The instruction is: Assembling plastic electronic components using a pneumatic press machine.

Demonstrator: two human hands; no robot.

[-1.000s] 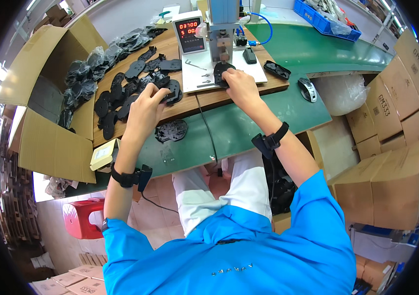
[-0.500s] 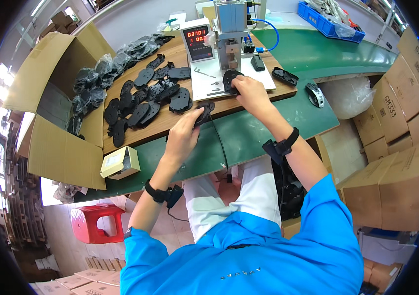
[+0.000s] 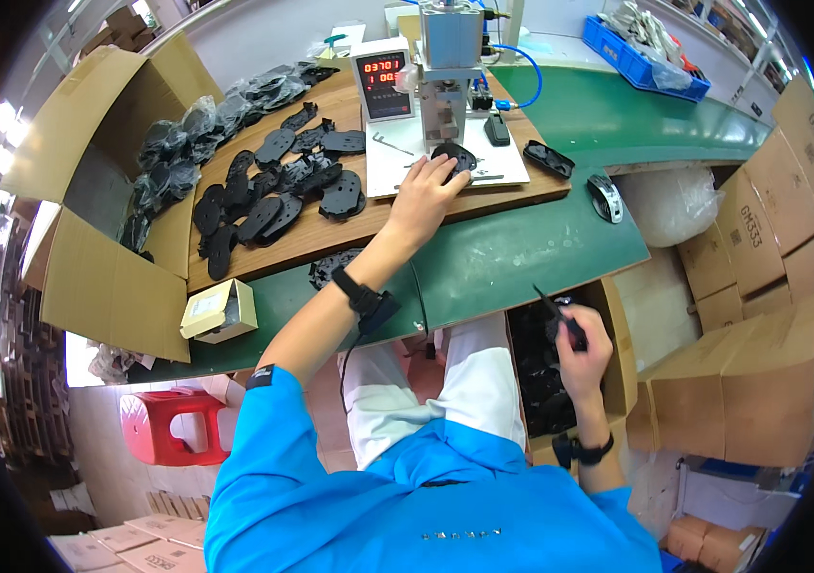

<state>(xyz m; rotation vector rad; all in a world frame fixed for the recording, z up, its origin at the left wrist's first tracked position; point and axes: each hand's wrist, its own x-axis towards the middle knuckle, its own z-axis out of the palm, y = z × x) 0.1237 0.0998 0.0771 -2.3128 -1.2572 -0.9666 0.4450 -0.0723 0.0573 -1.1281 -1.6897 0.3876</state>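
Under the bench press [image 3: 446, 105], a black oval plastic shell [image 3: 456, 156] lies on the white base plate. My left hand [image 3: 423, 202] reaches over the bench and has its fingers and thumb closed about that shell's near edge. Down at the right, my right hand [image 3: 583, 351] grips a dark plastic shell [image 3: 574, 329], partly hidden by the fingers, with a thin end sticking out. It is above an open carton [image 3: 622, 349] holding black parts. Another black part [image 3: 333, 267] lies by my left forearm at the bench's front.
Many black shells [image 3: 278, 215] lie on the wooden board, beside a large carton [image 3: 116, 296] of bagged parts. A display box [image 3: 385, 81] adjoins the press. A computer mouse [image 3: 604, 198], black case [image 3: 548, 159] and small cream box [image 3: 219, 310] sit on the bench. Cartons [image 3: 731, 372] stand right.
My right hand has left the press and moved down to the carton at the right, gripping a dark shell. My left hand has moved right and forward to the shell under the press.
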